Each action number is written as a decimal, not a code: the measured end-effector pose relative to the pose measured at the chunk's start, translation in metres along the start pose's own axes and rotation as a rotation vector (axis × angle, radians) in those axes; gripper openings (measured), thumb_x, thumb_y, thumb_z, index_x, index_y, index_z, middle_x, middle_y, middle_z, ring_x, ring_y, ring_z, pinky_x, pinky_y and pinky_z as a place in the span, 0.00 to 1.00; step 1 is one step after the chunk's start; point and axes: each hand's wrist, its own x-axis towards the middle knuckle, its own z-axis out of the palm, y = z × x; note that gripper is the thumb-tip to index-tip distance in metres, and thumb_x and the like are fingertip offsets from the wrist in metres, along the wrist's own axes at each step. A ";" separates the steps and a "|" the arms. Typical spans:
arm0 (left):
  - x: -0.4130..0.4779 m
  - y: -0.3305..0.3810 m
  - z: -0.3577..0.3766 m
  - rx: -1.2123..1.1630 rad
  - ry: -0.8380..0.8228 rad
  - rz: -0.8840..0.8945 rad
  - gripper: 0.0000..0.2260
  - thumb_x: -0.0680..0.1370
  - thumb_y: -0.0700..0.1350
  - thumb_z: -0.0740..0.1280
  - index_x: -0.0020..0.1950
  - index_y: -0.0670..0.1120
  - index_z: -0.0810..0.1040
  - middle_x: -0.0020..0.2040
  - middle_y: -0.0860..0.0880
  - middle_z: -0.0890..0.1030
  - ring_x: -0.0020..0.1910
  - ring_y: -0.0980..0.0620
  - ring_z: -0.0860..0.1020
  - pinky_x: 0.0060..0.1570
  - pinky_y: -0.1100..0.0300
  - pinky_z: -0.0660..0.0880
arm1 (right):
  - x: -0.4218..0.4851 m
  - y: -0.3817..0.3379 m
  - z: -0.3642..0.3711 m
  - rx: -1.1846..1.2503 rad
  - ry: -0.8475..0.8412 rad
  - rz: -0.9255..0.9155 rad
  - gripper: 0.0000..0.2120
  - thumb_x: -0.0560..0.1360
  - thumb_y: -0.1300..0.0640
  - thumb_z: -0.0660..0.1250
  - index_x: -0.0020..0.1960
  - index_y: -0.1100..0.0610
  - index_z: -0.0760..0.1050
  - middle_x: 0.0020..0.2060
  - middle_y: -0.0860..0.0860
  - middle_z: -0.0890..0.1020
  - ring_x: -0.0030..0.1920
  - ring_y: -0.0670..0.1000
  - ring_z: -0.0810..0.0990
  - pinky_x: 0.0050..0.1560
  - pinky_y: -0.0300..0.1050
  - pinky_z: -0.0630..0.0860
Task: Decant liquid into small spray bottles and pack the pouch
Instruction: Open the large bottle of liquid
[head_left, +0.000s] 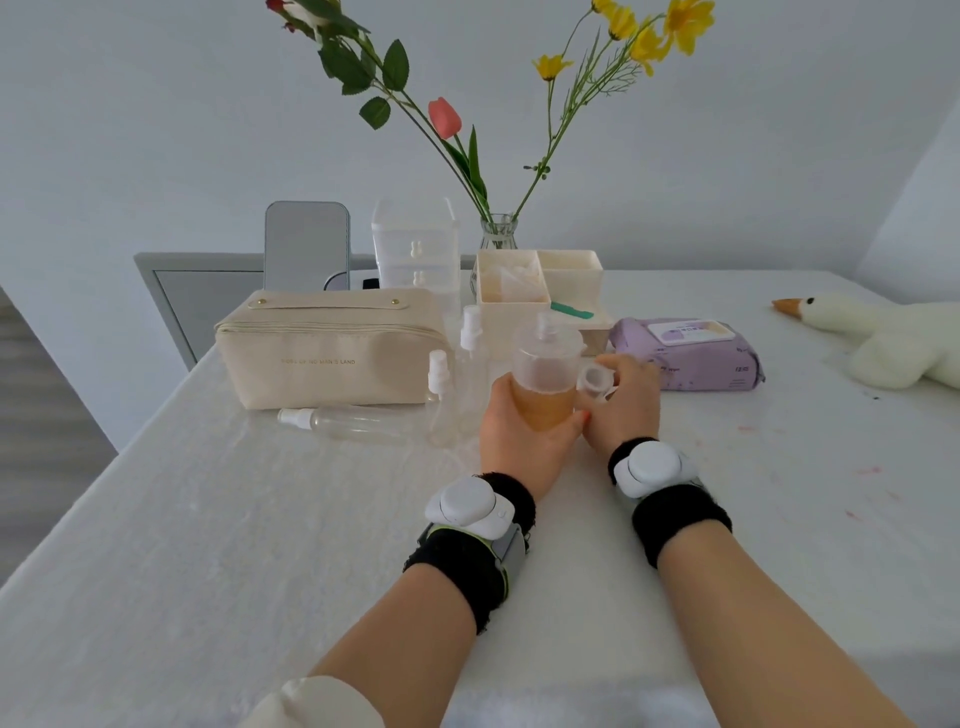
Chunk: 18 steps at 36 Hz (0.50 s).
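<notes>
My left hand (511, 431) grips a frosted bottle (545, 371) half full of amber liquid, upright near the table's middle. My right hand (621, 400) holds a small clear cap (592, 378) just right of that bottle. Two empty small spray bottles stand to the left, a short one (440, 400) and a taller one (472, 364) behind it. A third spray bottle (343, 421) lies on its side in front of the beige pouch (327, 353), which looks zipped closed.
A purple wipes pack (691, 356) lies right of my hands. Behind are cream organiser boxes (540, 283), a clear drawer unit (415, 249), a mirror (306, 247) and a glass vase (497, 234) of flowers. A plush goose (883, 338) lies far right.
</notes>
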 end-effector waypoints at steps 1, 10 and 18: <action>0.000 -0.001 0.000 0.002 0.000 -0.001 0.26 0.68 0.50 0.81 0.59 0.53 0.71 0.49 0.61 0.79 0.46 0.71 0.77 0.41 0.77 0.72 | 0.000 0.001 0.001 -0.026 -0.002 -0.002 0.19 0.70 0.63 0.71 0.61 0.57 0.77 0.59 0.58 0.73 0.59 0.55 0.72 0.53 0.43 0.68; 0.000 -0.001 0.002 -0.004 -0.005 -0.003 0.27 0.68 0.49 0.81 0.61 0.51 0.71 0.49 0.60 0.79 0.46 0.75 0.76 0.41 0.78 0.71 | 0.003 0.009 0.005 -0.138 -0.057 0.002 0.21 0.73 0.62 0.70 0.65 0.55 0.77 0.58 0.60 0.75 0.62 0.60 0.70 0.53 0.45 0.66; 0.000 0.004 0.001 0.005 -0.012 -0.010 0.27 0.69 0.50 0.80 0.62 0.49 0.70 0.50 0.59 0.78 0.49 0.63 0.77 0.44 0.72 0.71 | 0.003 0.007 -0.010 0.225 0.016 0.114 0.23 0.75 0.68 0.66 0.69 0.58 0.75 0.65 0.56 0.77 0.64 0.55 0.75 0.67 0.47 0.71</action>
